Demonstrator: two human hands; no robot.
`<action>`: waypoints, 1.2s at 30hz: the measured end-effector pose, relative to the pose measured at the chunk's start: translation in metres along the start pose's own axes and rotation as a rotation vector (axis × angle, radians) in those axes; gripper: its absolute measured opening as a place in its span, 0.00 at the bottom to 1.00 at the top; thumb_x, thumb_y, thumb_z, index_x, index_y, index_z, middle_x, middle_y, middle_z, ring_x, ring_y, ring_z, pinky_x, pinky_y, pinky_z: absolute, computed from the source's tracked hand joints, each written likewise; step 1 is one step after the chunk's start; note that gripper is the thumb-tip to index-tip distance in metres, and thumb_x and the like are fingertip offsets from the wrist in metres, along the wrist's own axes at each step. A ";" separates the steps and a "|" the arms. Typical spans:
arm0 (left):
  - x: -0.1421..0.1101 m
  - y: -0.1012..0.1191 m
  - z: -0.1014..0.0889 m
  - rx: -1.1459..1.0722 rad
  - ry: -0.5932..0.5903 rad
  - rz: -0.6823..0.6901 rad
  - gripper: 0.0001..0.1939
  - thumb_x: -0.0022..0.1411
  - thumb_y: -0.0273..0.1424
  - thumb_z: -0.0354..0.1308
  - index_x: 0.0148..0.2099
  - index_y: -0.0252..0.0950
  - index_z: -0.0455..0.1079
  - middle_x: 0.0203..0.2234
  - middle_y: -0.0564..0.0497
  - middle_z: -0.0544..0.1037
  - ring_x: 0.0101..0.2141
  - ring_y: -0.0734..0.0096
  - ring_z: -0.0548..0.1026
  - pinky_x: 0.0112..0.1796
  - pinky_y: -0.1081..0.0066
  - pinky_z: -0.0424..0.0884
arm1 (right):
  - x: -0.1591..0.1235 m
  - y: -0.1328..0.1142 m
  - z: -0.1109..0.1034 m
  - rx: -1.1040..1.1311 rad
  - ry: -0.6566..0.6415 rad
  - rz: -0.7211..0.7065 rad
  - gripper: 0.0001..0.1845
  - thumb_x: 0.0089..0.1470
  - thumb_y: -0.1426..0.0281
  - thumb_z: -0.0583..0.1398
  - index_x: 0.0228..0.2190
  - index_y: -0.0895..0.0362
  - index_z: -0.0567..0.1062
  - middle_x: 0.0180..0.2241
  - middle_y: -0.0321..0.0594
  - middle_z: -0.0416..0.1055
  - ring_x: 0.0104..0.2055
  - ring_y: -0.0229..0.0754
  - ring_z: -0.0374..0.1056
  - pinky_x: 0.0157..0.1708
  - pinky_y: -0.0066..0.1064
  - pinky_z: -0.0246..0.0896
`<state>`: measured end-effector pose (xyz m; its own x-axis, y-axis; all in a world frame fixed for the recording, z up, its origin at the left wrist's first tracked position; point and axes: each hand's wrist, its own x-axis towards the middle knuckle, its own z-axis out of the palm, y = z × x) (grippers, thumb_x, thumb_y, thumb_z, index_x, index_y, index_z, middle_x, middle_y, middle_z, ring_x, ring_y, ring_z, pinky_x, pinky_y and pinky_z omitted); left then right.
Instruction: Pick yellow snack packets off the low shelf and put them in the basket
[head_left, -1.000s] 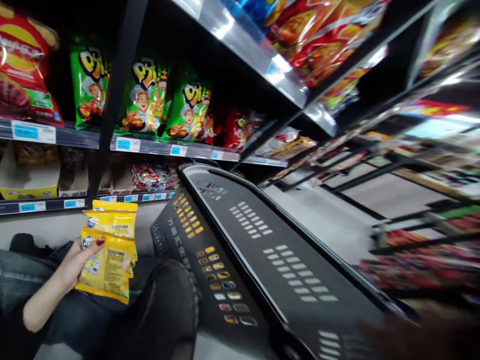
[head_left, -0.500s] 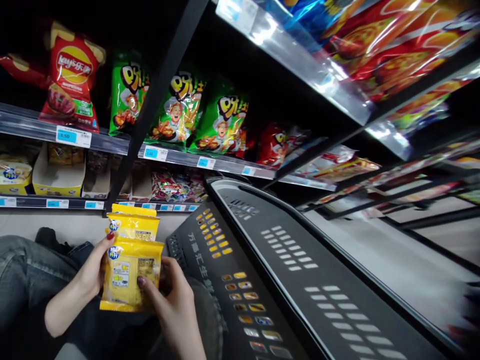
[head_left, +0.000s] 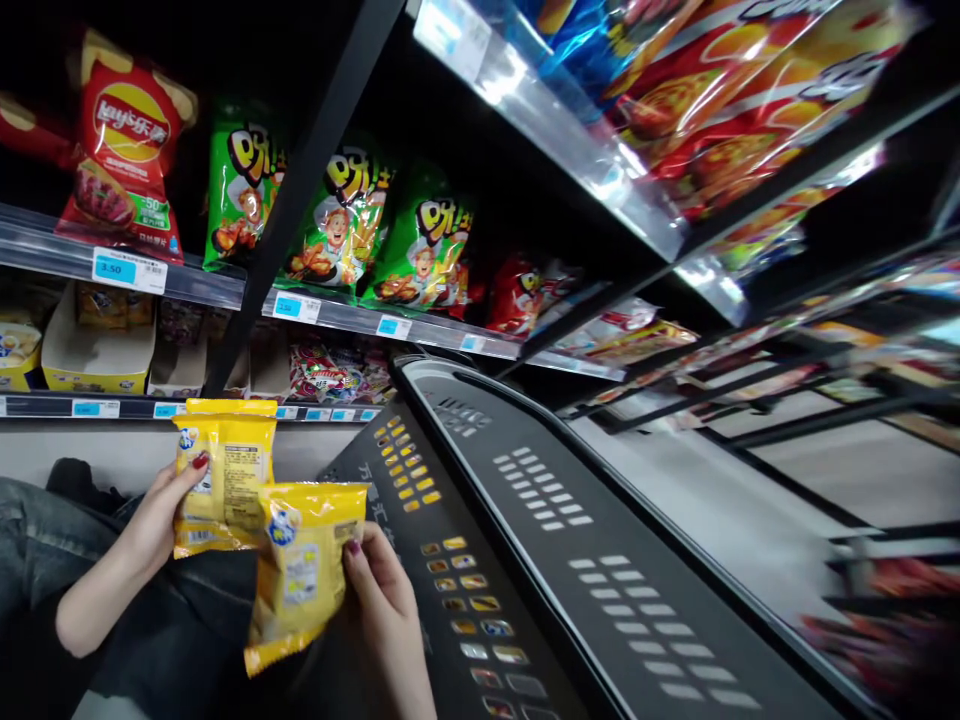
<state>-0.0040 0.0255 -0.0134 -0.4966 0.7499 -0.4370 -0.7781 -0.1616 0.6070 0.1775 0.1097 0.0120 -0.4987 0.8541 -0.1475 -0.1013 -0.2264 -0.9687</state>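
Note:
My left hand [head_left: 161, 515] is closed on yellow snack packets [head_left: 238, 470], its thumb pressed on the front one; a second yellow edge shows just behind it. Another yellow snack packet [head_left: 304, 570] is pinched at its right edge between the thumb and fingers of my right hand [head_left: 386, 590]. This packet hangs tilted, lower and nearer to me, and overlaps the right side of the left-hand packets. To the right of my right hand stands a dark grey shopping basket [head_left: 540, 510] with slotted walls; yellow items show through its slots.
A shelf [head_left: 202, 285] ahead carries a red chip bag [head_left: 127, 150] and several green snack bags [head_left: 337, 230]. On the lower shelf is an open carton [head_left: 97, 345] holding small packets. An upper shelf [head_left: 555, 130] juts out at the right. My bent leg [head_left: 37, 540] is at the left.
My right hand has drawn the front packet away from the stack, to the right and slightly down. The left hand has shifted left with the other packets. The view has swung a little right.

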 end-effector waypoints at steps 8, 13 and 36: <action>-0.001 0.011 -0.004 -0.184 0.069 -0.046 0.14 0.57 0.27 0.54 0.46 0.35 0.72 0.34 0.48 0.81 0.38 0.61 0.77 0.42 0.66 0.73 | 0.000 0.004 -0.005 0.996 -0.423 0.150 0.13 0.52 0.64 0.59 0.24 0.56 0.60 0.10 0.18 0.47 0.06 0.21 0.32 0.08 0.14 0.31; 0.000 0.012 -0.006 -0.286 0.114 -0.119 0.16 0.60 0.25 0.48 0.48 0.39 0.71 0.32 0.52 0.81 0.36 0.65 0.78 0.41 0.69 0.73 | 0.002 0.011 -0.006 1.113 -0.470 0.136 0.10 0.52 0.69 0.59 0.25 0.56 0.61 0.11 0.18 0.49 0.06 0.20 0.33 0.07 0.13 0.27; 0.016 -0.029 -0.004 0.180 0.041 0.258 0.16 0.43 0.37 0.66 0.34 0.34 0.70 0.27 0.51 0.78 0.30 0.65 0.76 0.38 0.69 0.70 | 0.002 0.014 0.104 -1.606 0.105 -1.022 0.07 0.53 0.78 0.53 0.29 0.60 0.70 0.22 0.40 0.67 0.24 0.43 0.65 0.27 0.33 0.57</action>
<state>0.0087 0.0396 -0.0412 -0.6871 0.6716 -0.2772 -0.5451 -0.2242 0.8078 0.0860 0.0599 0.0192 -0.7204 0.3966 0.5690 0.5301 0.8439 0.0829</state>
